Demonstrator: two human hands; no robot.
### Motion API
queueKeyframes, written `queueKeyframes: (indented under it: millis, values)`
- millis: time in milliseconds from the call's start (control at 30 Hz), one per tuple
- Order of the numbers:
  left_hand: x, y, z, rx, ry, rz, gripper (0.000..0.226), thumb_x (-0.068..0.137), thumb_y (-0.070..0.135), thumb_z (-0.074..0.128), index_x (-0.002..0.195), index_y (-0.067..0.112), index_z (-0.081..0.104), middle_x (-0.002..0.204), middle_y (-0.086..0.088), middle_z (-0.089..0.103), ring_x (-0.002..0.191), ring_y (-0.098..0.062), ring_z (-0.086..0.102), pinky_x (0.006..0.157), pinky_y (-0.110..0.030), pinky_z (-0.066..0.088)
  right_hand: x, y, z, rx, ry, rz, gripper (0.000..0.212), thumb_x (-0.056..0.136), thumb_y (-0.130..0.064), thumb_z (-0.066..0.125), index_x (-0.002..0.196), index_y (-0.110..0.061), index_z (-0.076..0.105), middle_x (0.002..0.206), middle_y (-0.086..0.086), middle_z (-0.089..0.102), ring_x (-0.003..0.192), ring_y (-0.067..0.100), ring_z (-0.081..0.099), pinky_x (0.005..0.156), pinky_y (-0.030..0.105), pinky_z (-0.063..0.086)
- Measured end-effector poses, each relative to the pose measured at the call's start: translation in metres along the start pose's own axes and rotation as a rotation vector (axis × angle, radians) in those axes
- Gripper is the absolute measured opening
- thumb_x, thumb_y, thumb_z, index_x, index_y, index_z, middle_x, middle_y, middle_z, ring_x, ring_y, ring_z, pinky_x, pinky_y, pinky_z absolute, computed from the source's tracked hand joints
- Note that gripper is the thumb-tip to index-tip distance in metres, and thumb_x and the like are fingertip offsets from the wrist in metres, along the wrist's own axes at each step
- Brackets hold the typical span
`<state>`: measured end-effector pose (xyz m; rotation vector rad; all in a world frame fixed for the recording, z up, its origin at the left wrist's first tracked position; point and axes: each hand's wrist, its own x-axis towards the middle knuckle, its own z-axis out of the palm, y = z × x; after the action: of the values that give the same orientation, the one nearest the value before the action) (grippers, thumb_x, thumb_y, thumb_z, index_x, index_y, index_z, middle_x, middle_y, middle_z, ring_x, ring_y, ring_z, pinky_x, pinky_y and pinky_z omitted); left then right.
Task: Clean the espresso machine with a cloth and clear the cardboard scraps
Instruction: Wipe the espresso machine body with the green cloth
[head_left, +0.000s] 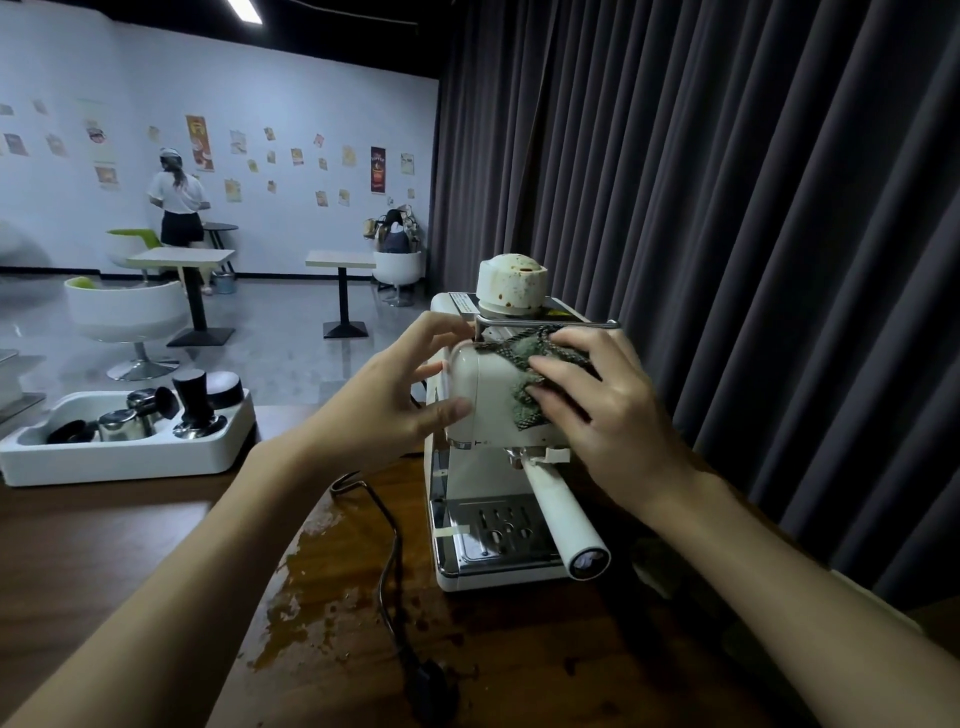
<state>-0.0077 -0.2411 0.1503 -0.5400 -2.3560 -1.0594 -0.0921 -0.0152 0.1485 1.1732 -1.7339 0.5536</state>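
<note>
A cream espresso machine (480, 395) stands on the dark wooden table (130, 530), its stained white knob (511, 285) on top and its portafilter handle (563, 514) pointing toward me. My right hand (597, 410) presses a dark green cloth (524, 364) flat against the machine's upper front. My left hand (400, 395) touches the machine's left side with spread fingers, steadying it. No cardboard scraps are visible.
A black power cord (387, 566) runs across a wet, spattered patch of table to a plug near me. A white tray (124, 457) with a tamper and metal cups sits at left. Dark curtains hang right; a person stands far back among tables and chairs.
</note>
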Motion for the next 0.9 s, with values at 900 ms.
queueKeyframes:
  millis: [900]
  values:
    - [0.000, 0.006, 0.002, -0.107, 0.016, -0.057, 0.029, 0.089, 0.027, 0.060, 0.113, 0.039, 0.049, 0.142, 0.020, 0.051, 0.138, 0.008, 0.041, 0.111, -0.026, 0.037, -0.014, 0.009, -0.007, 0.098, 0.092, 0.153, 0.023, 0.081, -0.006, 0.076, 0.101, 0.003, 0.070, 0.100, 0.015, 0.056, 0.093, 0.020, 0.055, 0.090, 0.013, 0.042]
